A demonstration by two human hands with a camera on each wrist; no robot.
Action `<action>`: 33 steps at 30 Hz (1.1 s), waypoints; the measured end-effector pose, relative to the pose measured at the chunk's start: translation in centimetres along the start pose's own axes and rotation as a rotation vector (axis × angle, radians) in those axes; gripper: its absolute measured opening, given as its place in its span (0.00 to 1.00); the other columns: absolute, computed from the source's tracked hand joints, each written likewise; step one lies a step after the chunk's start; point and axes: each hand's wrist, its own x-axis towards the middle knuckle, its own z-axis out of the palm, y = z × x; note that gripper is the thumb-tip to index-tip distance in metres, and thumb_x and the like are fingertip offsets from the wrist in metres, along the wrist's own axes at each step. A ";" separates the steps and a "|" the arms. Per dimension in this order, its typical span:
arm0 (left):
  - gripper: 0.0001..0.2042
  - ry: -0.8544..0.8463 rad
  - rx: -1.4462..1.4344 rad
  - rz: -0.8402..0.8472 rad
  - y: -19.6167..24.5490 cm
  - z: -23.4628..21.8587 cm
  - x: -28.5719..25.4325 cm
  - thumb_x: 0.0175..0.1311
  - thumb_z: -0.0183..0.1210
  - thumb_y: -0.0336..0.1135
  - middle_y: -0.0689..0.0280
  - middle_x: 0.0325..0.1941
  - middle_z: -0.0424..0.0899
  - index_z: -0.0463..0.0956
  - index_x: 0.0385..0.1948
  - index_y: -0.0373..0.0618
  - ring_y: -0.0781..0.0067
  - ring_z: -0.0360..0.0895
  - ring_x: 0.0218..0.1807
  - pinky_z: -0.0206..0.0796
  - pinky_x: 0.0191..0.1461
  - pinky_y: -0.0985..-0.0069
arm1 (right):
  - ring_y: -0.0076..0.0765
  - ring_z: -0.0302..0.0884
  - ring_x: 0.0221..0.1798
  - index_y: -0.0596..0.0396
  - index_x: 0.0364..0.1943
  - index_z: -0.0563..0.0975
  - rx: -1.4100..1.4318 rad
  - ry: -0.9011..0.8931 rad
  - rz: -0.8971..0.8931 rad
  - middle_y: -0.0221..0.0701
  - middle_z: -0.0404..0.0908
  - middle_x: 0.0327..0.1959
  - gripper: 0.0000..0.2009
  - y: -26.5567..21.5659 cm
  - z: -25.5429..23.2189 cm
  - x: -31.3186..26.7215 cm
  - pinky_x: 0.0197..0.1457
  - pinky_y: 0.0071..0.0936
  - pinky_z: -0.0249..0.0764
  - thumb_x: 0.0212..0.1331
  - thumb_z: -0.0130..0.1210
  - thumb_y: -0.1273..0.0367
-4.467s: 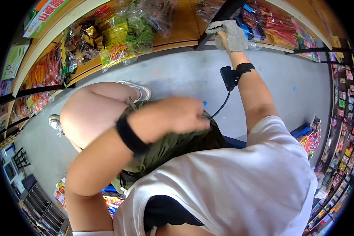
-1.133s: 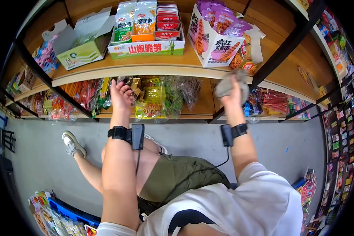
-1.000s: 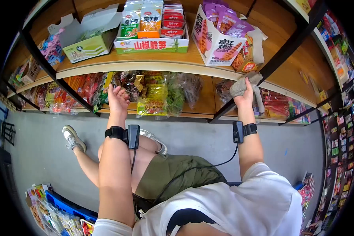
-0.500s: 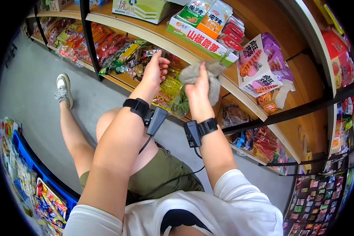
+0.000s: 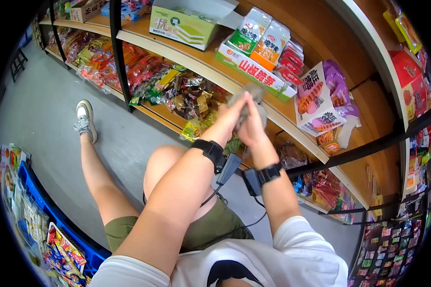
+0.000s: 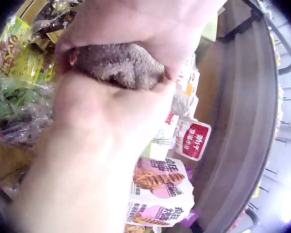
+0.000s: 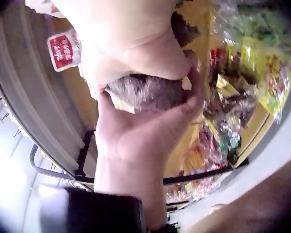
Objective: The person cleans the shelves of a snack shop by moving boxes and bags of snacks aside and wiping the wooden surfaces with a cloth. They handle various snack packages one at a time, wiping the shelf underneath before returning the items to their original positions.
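A grey cloth [image 5: 252, 92] is bunched between my two hands, in front of the edge of a wooden shelf [image 5: 201, 64]. My left hand [image 5: 235, 109] presses against it from the left and my right hand [image 5: 252, 128] wraps it from the right. In the left wrist view the cloth [image 6: 119, 65] shows as a fuzzy wad squeezed between both palms. In the right wrist view my right hand [image 7: 150, 126] cups the cloth [image 7: 145, 92] from below, with the thumb curled up its side and the left hand [image 7: 126, 34] on top.
The shelf carries a green and white box [image 5: 184, 26], a white box of snack packets [image 5: 254, 67] and a purple box [image 5: 321, 95]. Bagged snacks [image 5: 177, 91] fill the lower shelf behind a black upright [image 5: 119, 52]. A blue crate [image 5: 43, 225] of snacks stands on the grey floor.
The right hand brought the cloth left from the shelf edge. The left hand, open and apart half a second ago, has closed onto the cloth with the right.
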 end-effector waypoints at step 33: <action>0.13 -0.366 -0.402 0.020 -0.4 -0.8 3.7 0.54 0.59 0.35 0.65 0.40 0.79 0.73 0.41 0.46 0.68 0.76 0.43 0.67 0.49 0.69 | 0.53 0.55 0.64 0.52 0.58 0.63 -1.931 -0.769 -1.064 0.44 0.59 0.61 0.37 -11.6 -5.2 0.9 0.65 0.45 0.54 0.35 0.63 0.67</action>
